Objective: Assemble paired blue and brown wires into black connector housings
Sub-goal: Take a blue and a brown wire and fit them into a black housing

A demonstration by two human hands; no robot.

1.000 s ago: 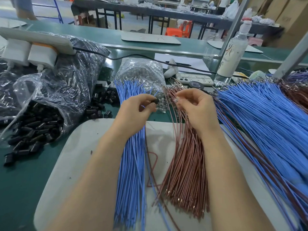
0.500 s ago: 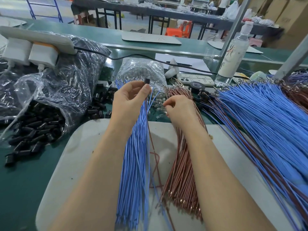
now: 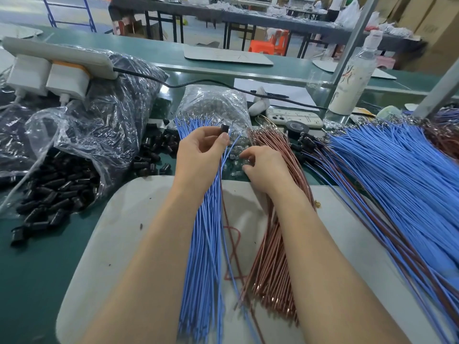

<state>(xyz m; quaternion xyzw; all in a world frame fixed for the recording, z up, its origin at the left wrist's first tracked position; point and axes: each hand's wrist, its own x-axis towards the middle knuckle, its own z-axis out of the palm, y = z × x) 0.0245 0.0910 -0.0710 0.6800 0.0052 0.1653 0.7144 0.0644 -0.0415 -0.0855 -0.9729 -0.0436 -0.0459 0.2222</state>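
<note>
The left hand (image 3: 201,155) pinches a black connector housing (image 3: 224,127) above the blue wires (image 3: 202,244).
The right hand (image 3: 265,167) curls over the brown wires (image 3: 273,256) (whether it grips one is hidden beneath its fingers). Both bundles lie on a pale mat (image 3: 119,232) on the green bench (image 3: 37,264); the worktables behind are blurred.

Looks forward and down from head height, wide-angled and close over the green bench (image 3: 37,269), with left hand (image 3: 198,157) and right hand (image 3: 265,167) mid-frame, forearms entering from below, far tables (image 3: 273,19) along the top.
</note>
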